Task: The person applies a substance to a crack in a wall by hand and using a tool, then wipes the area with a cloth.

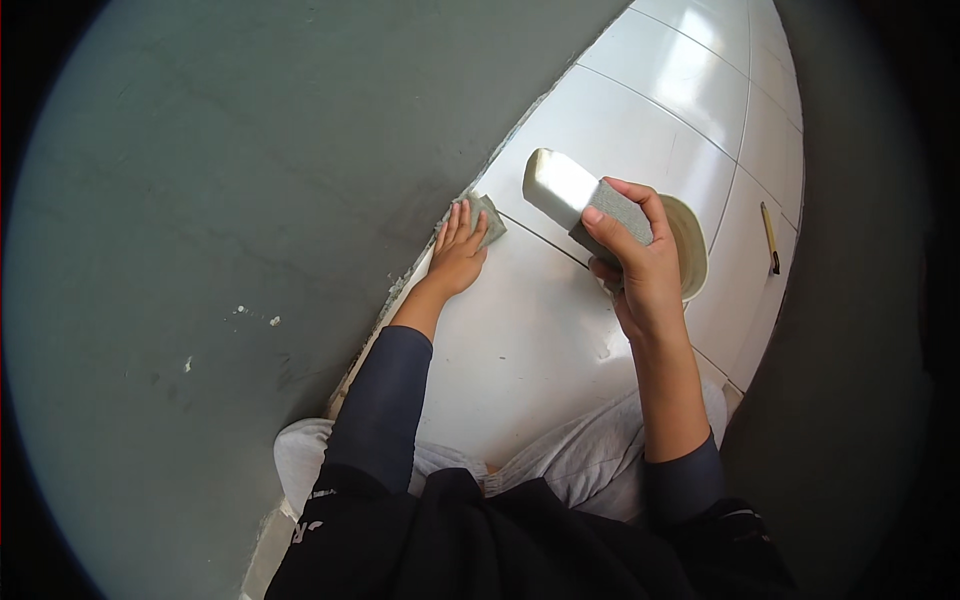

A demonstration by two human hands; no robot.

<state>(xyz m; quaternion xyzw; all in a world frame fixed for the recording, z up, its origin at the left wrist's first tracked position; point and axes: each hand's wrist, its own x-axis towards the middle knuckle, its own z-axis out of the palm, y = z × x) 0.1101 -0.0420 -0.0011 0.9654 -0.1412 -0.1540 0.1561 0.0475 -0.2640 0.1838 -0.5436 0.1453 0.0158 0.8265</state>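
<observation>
My left hand (458,255) lies with its fingers stretched flat over a grey-green pad (489,222), pressing it to the white tiles beside the rough edge of the grey surface. Part of the pad is hidden under the fingers. Raised over the tiles, my right hand (640,250) is closed round a grey rough-textured block with a pale glossy rounded end (560,185). Its fingers hide part of the block. Just behind that hand stands a cream tub (692,240), largely covered by the hand and block.
White tiles (640,120) with thin joints stretch ahead and to the right. A yellow utility knife (769,240) lies on them at the right. The plain grey surface (250,200) fills the left, with small white crumbs (275,321) on it. My legs (580,450) are folded close in front.
</observation>
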